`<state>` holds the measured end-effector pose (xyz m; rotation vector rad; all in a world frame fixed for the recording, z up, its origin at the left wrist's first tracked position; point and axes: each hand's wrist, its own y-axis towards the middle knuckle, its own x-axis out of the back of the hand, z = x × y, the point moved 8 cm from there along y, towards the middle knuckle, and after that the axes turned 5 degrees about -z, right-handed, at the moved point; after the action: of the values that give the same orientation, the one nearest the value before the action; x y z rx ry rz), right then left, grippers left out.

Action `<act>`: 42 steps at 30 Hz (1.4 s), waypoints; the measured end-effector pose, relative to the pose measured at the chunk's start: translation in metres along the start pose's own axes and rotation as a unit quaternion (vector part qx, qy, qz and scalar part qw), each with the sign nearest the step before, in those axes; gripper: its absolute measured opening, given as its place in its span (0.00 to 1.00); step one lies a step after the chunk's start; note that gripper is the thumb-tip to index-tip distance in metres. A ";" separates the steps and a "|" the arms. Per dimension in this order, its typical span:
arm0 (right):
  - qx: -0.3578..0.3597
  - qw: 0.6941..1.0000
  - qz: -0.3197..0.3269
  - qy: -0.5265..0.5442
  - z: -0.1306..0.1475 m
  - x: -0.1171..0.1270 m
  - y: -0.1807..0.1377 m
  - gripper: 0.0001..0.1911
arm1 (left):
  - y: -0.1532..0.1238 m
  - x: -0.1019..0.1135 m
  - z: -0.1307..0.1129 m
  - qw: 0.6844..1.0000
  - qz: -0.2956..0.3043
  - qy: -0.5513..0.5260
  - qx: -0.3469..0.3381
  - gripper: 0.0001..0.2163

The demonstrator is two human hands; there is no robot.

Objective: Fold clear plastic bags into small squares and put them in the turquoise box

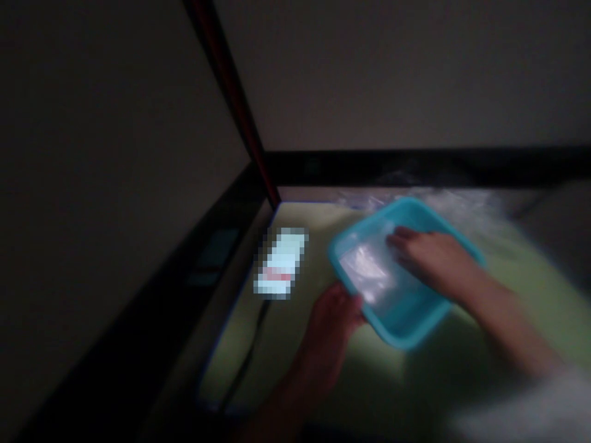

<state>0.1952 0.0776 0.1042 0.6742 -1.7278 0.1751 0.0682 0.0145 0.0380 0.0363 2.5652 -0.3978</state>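
We look midway: clear plastic [367, 271] in teal basin [406, 341], left hand [333, 312] gripping rim, right hand [427, 255] over basin, hold unclear; film [475, 206] outside, far side.

Gap between phone [281, 261] and basin [406, 341], plastic [471, 206] behind; wall [397, 74] beyond

Right sleeve [530, 403] pale, greyish, blurred; left hand [335, 311], right hand [427, 255] bare.
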 end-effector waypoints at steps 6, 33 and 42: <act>0.025 0.986 -0.009 0.162 -0.003 -0.009 -0.013 0.14 | 0.000 0.001 0.000 1.000 0.018 0.000 -0.004 0.09; 0.057 0.969 0.009 0.239 -0.008 -0.018 -0.023 0.25 | 0.001 0.004 -0.001 1.000 -0.005 -0.020 -0.001 0.10; -0.013 0.977 -0.117 0.179 -0.034 0.031 -0.016 0.22 | 0.018 0.020 0.001 0.995 -0.090 -0.050 -0.007 0.11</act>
<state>0.2284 0.0692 0.1391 0.7699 -1.2931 0.1021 0.0538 0.0306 0.0222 -0.2164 2.4791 -0.4379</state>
